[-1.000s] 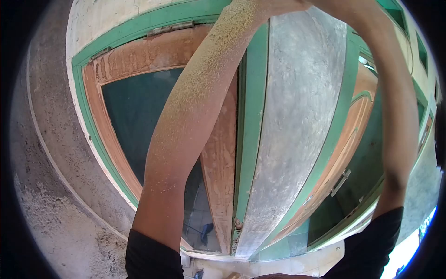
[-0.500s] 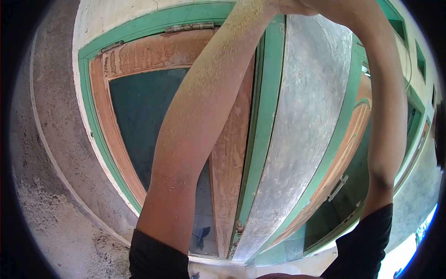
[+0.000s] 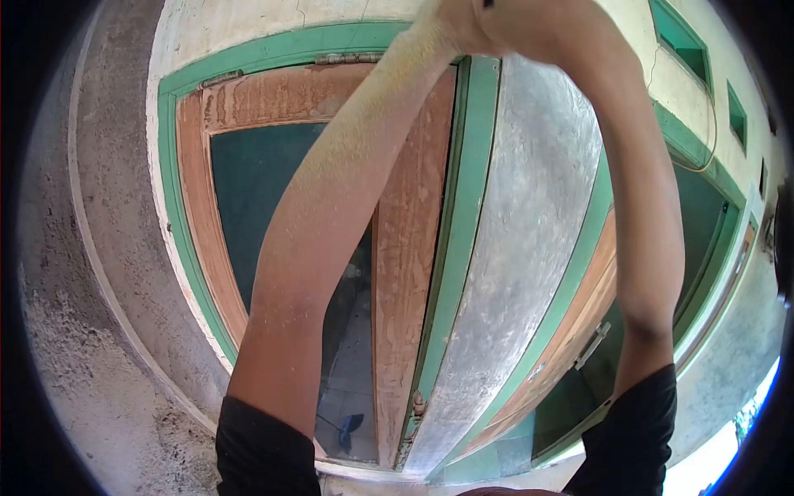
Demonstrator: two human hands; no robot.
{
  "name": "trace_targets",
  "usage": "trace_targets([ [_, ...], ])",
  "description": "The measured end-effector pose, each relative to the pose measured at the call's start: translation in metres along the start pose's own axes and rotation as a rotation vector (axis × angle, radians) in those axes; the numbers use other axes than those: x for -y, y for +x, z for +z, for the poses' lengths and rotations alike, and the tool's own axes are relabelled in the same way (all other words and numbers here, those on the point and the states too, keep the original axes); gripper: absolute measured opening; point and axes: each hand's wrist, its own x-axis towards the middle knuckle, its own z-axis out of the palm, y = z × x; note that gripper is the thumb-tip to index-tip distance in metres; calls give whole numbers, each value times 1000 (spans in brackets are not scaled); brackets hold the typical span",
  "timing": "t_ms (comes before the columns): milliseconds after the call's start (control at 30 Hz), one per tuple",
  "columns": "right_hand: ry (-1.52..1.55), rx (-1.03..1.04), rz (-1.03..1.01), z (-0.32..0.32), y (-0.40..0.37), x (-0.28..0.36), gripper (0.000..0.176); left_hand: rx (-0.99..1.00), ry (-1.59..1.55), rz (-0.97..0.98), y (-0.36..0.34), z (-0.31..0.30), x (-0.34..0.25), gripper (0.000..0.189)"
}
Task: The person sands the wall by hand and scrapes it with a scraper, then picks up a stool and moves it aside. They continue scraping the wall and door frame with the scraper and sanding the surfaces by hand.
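Both my arms reach up to the top edge of the head view, where the hands come together. My left hand is only partly in view, its fingers hidden or cut off. Yellowish dust coats the forearm below it. Beside it is my right hand, overlapping the left, its fingers also out of sight. A small dark spot shows between the hands at the top edge; I cannot make out what it is. Behind them stand a green door frame and a brown wooden shutter panel with stripped, patchy paint.
A grey smoothed pillar stands between two green-framed openings. To the right, another wooden panel with a metal bolt stands at an angle. Metal hinges join the left panel to its frame. Rough grey wall lies at the left.
The view has shifted, so the hands sit slightly lower in it. My arms appear farther left, and more wall shows above the frame. The dark spot between the hands has come into view.
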Motion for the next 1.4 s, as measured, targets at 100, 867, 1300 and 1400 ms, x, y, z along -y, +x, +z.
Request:
trace_targets([
  [100, -2, 196, 27, -27, 12, 3, 27, 16, -4, -21, 10, -3, 14, 51],
  [867, -24, -200, -100, 20, 6, -7, 30, 51, 90, 84, -11, -23, 29, 53],
  [1300, 29, -250, -7, 15, 19, 10, 29, 36, 273, 19, -6, -40, 26, 54],
  [1400, -86, 87, -199, -14, 18, 10, 28, 23, 658, 330, -7, -35, 25, 51],
])
